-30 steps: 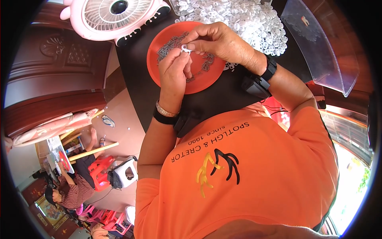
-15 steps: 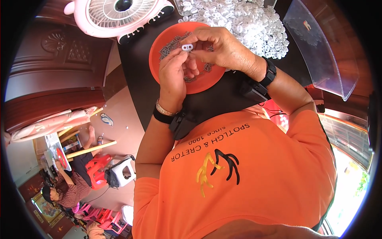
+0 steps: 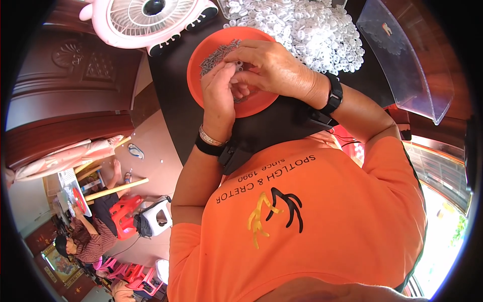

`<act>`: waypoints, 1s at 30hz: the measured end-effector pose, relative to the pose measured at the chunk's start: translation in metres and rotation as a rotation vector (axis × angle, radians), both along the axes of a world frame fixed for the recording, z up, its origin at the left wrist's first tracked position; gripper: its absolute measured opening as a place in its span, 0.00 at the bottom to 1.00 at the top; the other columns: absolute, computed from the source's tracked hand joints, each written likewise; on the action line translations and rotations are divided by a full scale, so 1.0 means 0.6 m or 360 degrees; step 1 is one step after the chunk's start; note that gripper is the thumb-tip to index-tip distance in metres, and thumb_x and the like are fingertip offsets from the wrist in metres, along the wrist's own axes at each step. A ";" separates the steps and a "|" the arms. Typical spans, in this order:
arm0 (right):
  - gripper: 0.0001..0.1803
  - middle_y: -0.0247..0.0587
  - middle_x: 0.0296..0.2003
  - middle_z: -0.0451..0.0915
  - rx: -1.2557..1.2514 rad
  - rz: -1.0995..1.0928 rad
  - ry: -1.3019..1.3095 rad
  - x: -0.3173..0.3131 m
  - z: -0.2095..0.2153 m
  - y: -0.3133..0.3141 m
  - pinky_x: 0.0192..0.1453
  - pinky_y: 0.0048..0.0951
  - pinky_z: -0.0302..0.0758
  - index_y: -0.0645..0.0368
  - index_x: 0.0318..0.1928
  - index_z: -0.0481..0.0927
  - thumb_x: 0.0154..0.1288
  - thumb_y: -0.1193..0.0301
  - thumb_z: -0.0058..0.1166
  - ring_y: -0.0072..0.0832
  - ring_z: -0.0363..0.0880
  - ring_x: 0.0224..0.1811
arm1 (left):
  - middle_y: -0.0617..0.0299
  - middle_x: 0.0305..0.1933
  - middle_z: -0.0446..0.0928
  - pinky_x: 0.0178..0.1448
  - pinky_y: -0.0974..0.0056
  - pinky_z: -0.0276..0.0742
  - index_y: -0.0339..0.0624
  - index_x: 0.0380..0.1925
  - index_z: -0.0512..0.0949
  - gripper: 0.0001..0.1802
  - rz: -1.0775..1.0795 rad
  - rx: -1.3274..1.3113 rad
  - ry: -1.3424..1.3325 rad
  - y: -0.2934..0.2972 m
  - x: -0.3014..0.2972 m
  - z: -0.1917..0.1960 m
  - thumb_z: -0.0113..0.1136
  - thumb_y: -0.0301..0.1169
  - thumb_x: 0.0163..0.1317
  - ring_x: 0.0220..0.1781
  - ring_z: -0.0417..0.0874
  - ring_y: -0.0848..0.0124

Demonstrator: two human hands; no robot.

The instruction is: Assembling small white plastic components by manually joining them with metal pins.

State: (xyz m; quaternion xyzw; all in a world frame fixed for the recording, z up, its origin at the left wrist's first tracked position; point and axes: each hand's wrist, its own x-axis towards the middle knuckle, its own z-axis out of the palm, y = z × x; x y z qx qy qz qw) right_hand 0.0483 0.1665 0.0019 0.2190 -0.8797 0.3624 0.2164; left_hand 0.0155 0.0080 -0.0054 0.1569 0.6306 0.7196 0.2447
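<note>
My left hand [image 3: 219, 93] is closed, its fingertips pinching a small white plastic piece with two holes [image 3: 240, 66], now mostly covered. Over it curls my right hand [image 3: 274, 65], thumb and fingers closed at the same spot; whatever lies between them is hidden. Both hands are above an orange-red bowl [image 3: 194, 83], blocking part of its inside. Small grey screw-like metal parts [image 3: 220, 53] lie in the bowl.
Behind the bowl, a large heap of white plastic pieces [image 3: 322, 40] covers the black table [image 3: 173, 90]. A pink-and-white fan [image 3: 151, 22] stands far left, a clear plastic bin [image 3: 402, 60] at right. Another person [image 3: 93, 234] sits lower left near red stools [image 3: 123, 216].
My right hand has come down and closed over the white piece, which showed plainly before. The left fingers have drawn in beneath it.
</note>
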 end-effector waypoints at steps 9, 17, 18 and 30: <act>0.16 0.43 0.36 0.82 -0.0071 0.0047 0.0076 0.004 0.005 -0.001 0.39 0.31 0.79 0.60 0.45 0.78 0.55 0.71 0.63 0.39 0.82 0.36 | 0.64 0.17 0.71 0.24 0.73 0.64 0.34 0.30 0.77 0.14 0.0193 0.0094 0.0102 0.002 -0.002 -0.001 0.46 0.33 0.64 0.18 0.70 0.77; 0.12 0.43 0.29 0.80 -0.0100 0.0085 0.0183 0.005 0.006 -0.004 0.34 0.35 0.76 0.62 0.40 0.77 0.57 0.70 0.59 0.41 0.81 0.31 | 0.64 0.16 0.69 0.22 0.72 0.61 0.33 0.27 0.76 0.14 0.0174 0.0135 0.0189 0.000 -0.002 -0.004 0.46 0.32 0.64 0.17 0.67 0.78; 0.12 0.43 0.29 0.80 -0.0099 0.0084 0.0184 0.006 0.006 -0.004 0.34 0.35 0.76 0.62 0.40 0.77 0.57 0.70 0.59 0.41 0.81 0.31 | 0.64 0.16 0.69 0.22 0.72 0.61 0.33 0.27 0.76 0.14 0.0172 0.0136 0.0190 -0.002 -0.002 -0.004 0.46 0.32 0.64 0.17 0.67 0.78; 0.19 0.38 0.35 0.83 -0.0365 0.0057 -0.0089 0.013 0.022 0.001 0.38 0.24 0.80 0.59 0.43 0.80 0.51 0.69 0.69 0.27 0.84 0.36 | 0.64 0.19 0.70 0.24 0.73 0.60 0.32 0.29 0.75 0.15 0.0165 0.0044 0.0547 -0.006 0.005 0.012 0.45 0.33 0.66 0.19 0.68 0.78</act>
